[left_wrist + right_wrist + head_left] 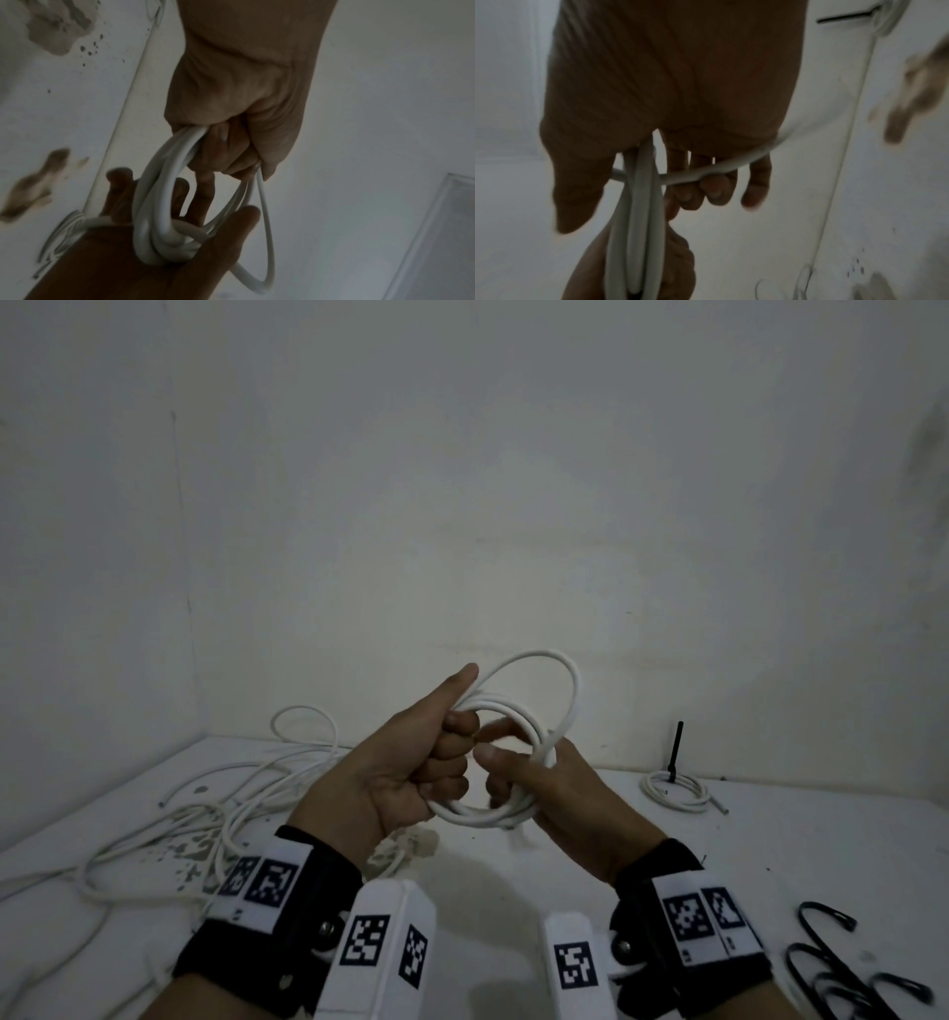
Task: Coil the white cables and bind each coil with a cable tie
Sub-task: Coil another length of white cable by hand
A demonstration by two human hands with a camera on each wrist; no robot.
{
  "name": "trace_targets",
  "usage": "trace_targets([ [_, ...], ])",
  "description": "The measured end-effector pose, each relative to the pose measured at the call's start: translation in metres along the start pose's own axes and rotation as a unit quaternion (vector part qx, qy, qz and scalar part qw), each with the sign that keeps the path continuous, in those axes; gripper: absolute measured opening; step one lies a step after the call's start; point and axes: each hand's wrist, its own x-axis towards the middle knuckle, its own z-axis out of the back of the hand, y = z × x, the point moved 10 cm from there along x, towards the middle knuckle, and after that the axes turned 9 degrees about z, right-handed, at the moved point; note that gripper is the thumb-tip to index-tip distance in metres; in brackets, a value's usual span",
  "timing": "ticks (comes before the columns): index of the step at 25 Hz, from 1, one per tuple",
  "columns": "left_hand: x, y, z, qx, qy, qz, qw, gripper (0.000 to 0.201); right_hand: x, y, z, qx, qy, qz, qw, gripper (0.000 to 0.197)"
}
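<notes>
Head view: the left hand (411,773) is fisted round one side of a white coil (506,762), fingers curled tight, thumb straight and pointing up along the loops. The right hand (554,793) holds the opposite side, thumb on top and fingers partly curled under the strands; one larger loop arcs above both hands. The coil is held in the air over a white table (590,855). Loose white cables (246,793) sprawl on the left of the table, where paint has chipped to grey patches. A bound coil (675,791) lies at the far right with a black tie (677,749) standing up from it. More black ties (842,968) lie at the near right. Both wrists wear black bands with square black-and-white coded markers; no readable writing. Bare off-white walls meet in a corner behind.

Left wrist view: the left hand (244,101) clamps several strands of the coil (164,203) in its closed fingers. Below, the right hand (164,263) lies palm up, fingers fairly straight, the coil's lower turn across its palm. The chipped table shows at the left.

Right wrist view: the right hand (670,81) is dim and blurred; its fingers (713,188) bend loosely over one strand crossing them, while the coil (641,223) runs down between thumb and fingers to the left hand (675,259) below.
</notes>
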Motion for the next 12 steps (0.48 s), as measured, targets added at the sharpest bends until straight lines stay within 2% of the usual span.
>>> trace_targets([
  [3, -0.002, 0.000, -0.003, 0.017, -0.001, -0.002, 1.000, 0.051, -0.003, 0.002, 0.002, -0.110, 0.040, -0.022, 0.993, 0.039],
  [7, -0.007, -0.014, 0.009, 0.017, -0.021, -0.021, 0.999, 0.052, -0.011, 0.007, 0.025, -0.128, 0.043, -0.039, 0.990, 0.039],
  [10, -0.009, -0.025, 0.036, 0.010, -0.064, -0.035, 0.997, 0.052, -0.014, 0.005, 0.054, -0.160, -0.017, -0.052, 0.986, 0.042],
  [12, -0.008, -0.025, 0.052, 0.022, -0.097, -0.041, 0.994, 0.052, -0.013, 0.002, 0.083, -0.158, -0.123, -0.068, 0.977, 0.040],
])
